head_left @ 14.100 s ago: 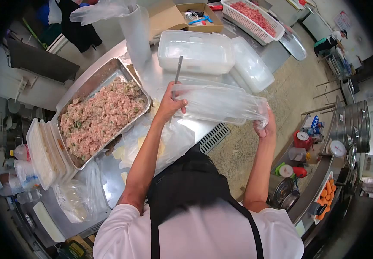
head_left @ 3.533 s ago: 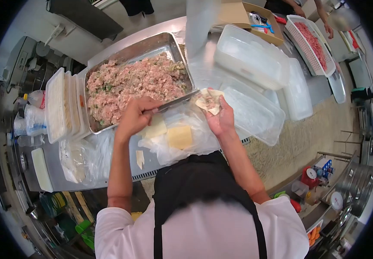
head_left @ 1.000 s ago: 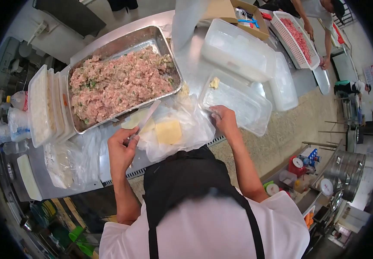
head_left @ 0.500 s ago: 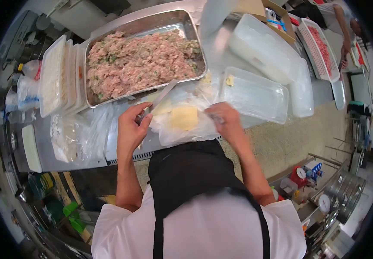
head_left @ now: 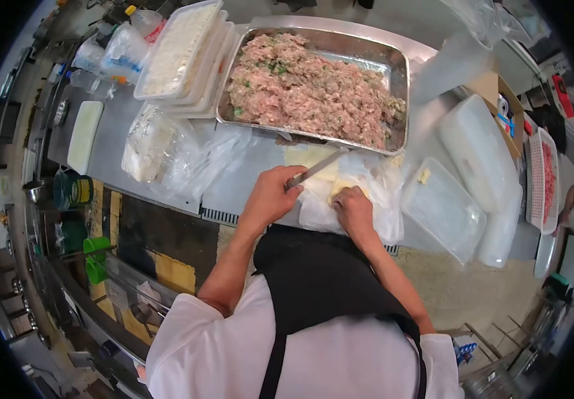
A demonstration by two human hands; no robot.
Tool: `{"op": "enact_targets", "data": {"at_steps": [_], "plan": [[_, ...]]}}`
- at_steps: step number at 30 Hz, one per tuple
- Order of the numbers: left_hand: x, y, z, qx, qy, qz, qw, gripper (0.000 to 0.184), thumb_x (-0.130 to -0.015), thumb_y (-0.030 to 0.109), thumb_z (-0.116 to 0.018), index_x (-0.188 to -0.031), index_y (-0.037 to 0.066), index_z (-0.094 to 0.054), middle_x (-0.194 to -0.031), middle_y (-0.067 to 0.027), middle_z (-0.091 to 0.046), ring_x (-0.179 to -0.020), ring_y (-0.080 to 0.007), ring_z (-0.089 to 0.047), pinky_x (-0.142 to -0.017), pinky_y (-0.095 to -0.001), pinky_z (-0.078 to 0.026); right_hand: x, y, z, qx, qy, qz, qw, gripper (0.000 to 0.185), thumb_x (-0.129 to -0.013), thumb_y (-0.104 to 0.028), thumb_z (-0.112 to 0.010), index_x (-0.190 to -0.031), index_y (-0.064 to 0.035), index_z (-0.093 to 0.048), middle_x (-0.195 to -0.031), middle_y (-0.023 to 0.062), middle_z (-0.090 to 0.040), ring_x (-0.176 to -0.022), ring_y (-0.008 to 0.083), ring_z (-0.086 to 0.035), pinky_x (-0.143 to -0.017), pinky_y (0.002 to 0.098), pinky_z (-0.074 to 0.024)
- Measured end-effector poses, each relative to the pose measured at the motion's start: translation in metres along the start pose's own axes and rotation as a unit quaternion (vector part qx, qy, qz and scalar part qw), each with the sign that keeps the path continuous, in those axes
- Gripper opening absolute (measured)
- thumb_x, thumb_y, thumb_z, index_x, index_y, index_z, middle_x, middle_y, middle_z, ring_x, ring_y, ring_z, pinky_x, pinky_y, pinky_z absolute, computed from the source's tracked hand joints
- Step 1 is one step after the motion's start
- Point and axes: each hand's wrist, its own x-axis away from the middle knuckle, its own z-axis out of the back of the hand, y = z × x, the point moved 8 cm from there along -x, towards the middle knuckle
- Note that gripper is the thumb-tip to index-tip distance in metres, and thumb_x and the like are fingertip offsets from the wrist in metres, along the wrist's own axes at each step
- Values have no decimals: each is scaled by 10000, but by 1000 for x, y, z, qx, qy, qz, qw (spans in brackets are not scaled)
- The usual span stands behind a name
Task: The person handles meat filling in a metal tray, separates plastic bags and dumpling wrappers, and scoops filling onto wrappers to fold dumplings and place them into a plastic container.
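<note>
Bright, fairly even light comes up at me off the grey steel table (head_left: 233, 186), palest toward the upper right. Glints catch the rectangular silver metal tray (head_left: 396, 66), upper centre; a pale sheen lies along the flat metal blade (head_left: 319, 166). Shadow darkens the lower left. Edges bow into black; the far right looks soft.

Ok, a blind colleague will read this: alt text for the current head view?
A person's left hand holds a flat metal tool while the right hand is at pale yellow sheets on crumpled plastic. Beyond is a metal tray of minced meat; to the right, a translucent container holds one small yellowish piece.
</note>
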Motion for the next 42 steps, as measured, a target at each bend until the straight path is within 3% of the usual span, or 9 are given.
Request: {"op": "enact_targets", "data": {"at_steps": [3,7,10,13,19,28,35,40,42], "plan": [[3,0,4,3,34,-37,999,323,-826,4,-675,-1147,40,-685,-872,-170,-665,-766,-291,-665,-688,-368,-519,1,18,11,-96,7,-41,995,78,-767,-102,-728,-816,-58,-686,-868,95,-650,-902,294,-609,-695,384,-516],[-2,-10,24,10,50,-32,998,316,-831,-35,-630,-1129,43,-701,-876,-173,-664,-749,-316,-652,-673,-370,-512,11,56,42,-363,34,-151,919,114,-915,-151,-654,-912,-39,-631,-994,69,-661,-921,216,-617,-778,305,-487],[-23,12,31,-134,46,-68,988,322,-855,-31,-614,-1152,53,-706,-804,-123,-646,-684,-219,-622,-635,-340,-497,22,74,68,-524,67,-169,832,194,-1006,-224,-568,-1058,-37,-557,-1200,71,-603,-1008,196,-610,-915,340,-477],[-48,68,25,-288,41,-180,940,332,-780,-54,-581,-1050,67,-732,-830,-178,-643,-794,-391,-625,-688,-439,-508,27,67,86,-836,92,-89,534,380,-1041,-340,-470,-1272,-40,-500,-1312,161,-578,-1270,297,-540,-1094,475,-406],[-104,86,-37,-457,-20,-216,863,219,-762,7,-545,-895,51,-713,-857,-208,-669,-824,-406,-653,-744,-502,-519,38,73,78,-917,97,-88,377,535,-1041,-277,-453,-1474,19,-348,-1455,202,-469,-1350,342,-458,-1155,492,-331],[-126,80,-42,-468,-100,-144,866,196,-725,0,-581,-852,42,-724,-860,-221,-683,-891,-403,-665,-779,-503,-522,63,98,76,-852,183,-123,475,513,-1025,-212,-479,-1464,25,-360,-1452,176,-469,-1348,307,-458,-1157,452,-336],[-147,66,-49,-289,-249,-199,903,233,-778,37,-619,-978,-4,-733,-787,-212,-691,-672,-349,-654,-625,-438,-504,43,106,68,-871,179,-127,440,506,-1036,-269,-461,-1448,16,-392,-1442,173,-482,-1328,315,-478,-1146,457,-346],[-121,64,-36,-1,-247,15,969,264,-909,28,-587,-1139,-40,-697,-754,20,-643,-601,-68,-517,-554,-226,-423,17,97,75,-880,201,-129,410,490,-1049,-273,-398,-1456,-1,-383,-1458,184,-461,-1354,328,-444,-1172,475,-302],[-109,67,-39,30,-237,-17,971,266,-895,11,-604,-1140,-23,-704,-783,16,-646,-622,-68,-526,-565,-224,-429,1,88,79,-885,208,-138,394,482,-1051,-268,-385,-1455,-4,-386,-1458,181,-459,-1353,331,-442,-1174,478,-298]]}}
